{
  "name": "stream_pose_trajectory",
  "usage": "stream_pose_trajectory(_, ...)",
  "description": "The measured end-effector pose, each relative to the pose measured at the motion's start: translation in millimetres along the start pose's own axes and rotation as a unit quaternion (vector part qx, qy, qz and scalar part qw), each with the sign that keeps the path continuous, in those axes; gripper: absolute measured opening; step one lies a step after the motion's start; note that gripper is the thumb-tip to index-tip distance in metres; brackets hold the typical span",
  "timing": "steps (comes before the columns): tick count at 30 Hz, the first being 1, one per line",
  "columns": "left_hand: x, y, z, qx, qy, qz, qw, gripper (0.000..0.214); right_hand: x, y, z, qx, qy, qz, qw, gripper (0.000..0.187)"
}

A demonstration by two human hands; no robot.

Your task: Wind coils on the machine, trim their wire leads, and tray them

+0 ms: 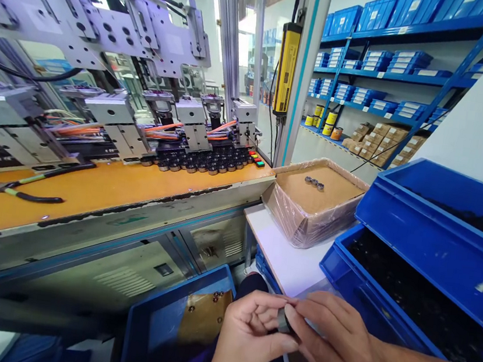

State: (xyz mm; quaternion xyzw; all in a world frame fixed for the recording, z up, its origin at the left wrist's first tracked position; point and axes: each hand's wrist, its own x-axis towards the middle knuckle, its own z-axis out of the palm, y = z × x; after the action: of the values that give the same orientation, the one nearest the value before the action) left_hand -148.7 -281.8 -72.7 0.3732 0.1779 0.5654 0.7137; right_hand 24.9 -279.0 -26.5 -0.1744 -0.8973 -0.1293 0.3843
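Note:
Low in the view, my left hand (pixel 251 335) and my right hand (pixel 336 339) come together in front of my lap. Between their fingertips is a small round part (pixel 283 321) with a grey metallic side and a dark edge, mostly covered by the fingers. Both hands are closed on it, the left with thumb and fingers around it, the right pinching from the other side. Similar black and metal round parts (pixel 212 165) stand in rows on the orange bench top (pixel 112 191). A few more round parts (pixel 314 183) lie on cardboard in a plastic-wrapped box (pixel 306 224).
Pliers (pixel 25 187) lie on the bench before the machine fixtures (pixel 116 124). Blue bins (pixel 438 228) of dark parts are stacked at right. A blue tray (pixel 131 320) with several small parts sits below the bench. Shelves (pixel 382 75) stand behind.

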Motion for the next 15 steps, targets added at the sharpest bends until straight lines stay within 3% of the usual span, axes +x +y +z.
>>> stream_pose_trajectory(3, 3.2, 12.6, -4.5, 0.143, -0.034, 0.104, 0.984, 0.052, -1.6, -2.9, 0.1, 0.059, 0.028, 0.029, 0.997, 0.018)
stream_pose_trajectory(6, 6.4, 27.7, -9.1, 0.299, -0.091, 0.197, 0.929, 0.043, -2.2, -10.4, 2.5, 0.095, 0.032, 0.081, 0.992, 0.016)
stream_pose_trajectory(10, 6.6, 35.1, -9.3, 0.37, -0.099, 0.261, 0.886, 0.03, -1.0, -18.0, 6.1, 0.099, 0.014, 0.127, 0.987, 0.017)
stream_pose_trajectory(12, 5.8, 36.4, -9.8, 0.378, -0.098, 0.276, 0.878, 0.03, 1.3, -9.7, -3.2, 0.063, -0.017, 0.106, 0.992, 0.018)
stream_pose_trajectory(15, 5.6, 41.6, -14.0, 0.383, -0.1, 0.288, 0.872, 0.03, 10.4, 25.9, -44.6, -0.068, -0.049, 0.048, 0.995, 0.026)
